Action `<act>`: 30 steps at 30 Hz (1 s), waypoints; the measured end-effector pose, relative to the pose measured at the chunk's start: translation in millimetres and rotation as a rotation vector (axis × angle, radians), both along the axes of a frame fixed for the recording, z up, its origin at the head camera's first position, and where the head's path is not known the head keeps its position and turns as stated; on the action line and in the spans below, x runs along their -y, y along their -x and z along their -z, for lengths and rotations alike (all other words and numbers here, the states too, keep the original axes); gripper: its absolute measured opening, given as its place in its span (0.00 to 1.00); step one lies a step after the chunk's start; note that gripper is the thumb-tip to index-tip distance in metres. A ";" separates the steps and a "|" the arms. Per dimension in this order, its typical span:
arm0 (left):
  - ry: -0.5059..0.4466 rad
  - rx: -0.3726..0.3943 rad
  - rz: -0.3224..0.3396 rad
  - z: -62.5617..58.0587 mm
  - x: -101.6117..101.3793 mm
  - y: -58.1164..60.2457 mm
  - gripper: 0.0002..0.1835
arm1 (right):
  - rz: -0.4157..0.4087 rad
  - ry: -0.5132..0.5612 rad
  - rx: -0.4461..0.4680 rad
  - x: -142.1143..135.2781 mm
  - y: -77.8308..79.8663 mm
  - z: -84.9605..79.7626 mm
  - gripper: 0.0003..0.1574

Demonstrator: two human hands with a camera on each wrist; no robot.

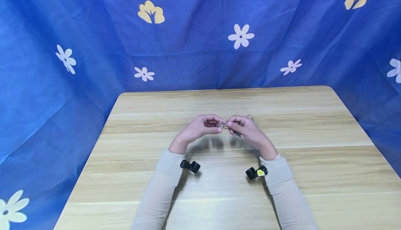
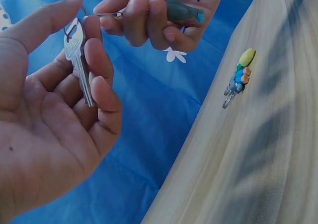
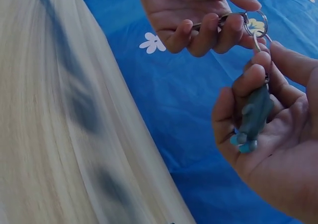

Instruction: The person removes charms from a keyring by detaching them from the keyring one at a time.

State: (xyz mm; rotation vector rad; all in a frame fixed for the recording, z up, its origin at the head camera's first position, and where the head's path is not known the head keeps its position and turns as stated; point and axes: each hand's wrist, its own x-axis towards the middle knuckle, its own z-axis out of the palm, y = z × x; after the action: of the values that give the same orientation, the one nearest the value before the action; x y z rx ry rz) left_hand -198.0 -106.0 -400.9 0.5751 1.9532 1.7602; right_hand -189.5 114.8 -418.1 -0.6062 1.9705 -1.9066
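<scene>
In the head view my left hand (image 1: 198, 128) and right hand (image 1: 247, 129) meet above the table. My left thumb and fingertips pinch a metal key ring (image 3: 265, 23), from which a silver key (image 2: 75, 60) hangs in front of the half-curled fingers. A keychain with a grey-green figure (image 3: 256, 113), light blue at one end, lies against my right palm. My right thumb and forefinger pinch the split ring of that keychain. Both rings touch or overlap between the fingertips; whether one is threaded through the other I cannot tell.
On the wooden table (image 1: 313, 125), beyond my right hand, lies another keychain (image 2: 239, 77) with yellow, blue and orange parts and a metal clasp. A blue cloth (image 1: 194, 49) with flower prints hangs behind and beside the table. Each sleeve carries a small black camera (image 1: 189, 166).
</scene>
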 end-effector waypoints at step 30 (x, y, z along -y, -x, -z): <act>-0.009 0.001 0.035 4.0 0.8 2.3 0.13 | -0.075 -0.209 -0.295 6.5 -4.8 -7.6 0.11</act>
State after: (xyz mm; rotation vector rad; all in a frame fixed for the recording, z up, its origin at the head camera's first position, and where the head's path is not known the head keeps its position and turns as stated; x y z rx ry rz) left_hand -200.2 -106.7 -404.9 0.6073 1.9237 1.7491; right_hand -184.7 108.3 -410.5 -0.9289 2.2532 -1.6146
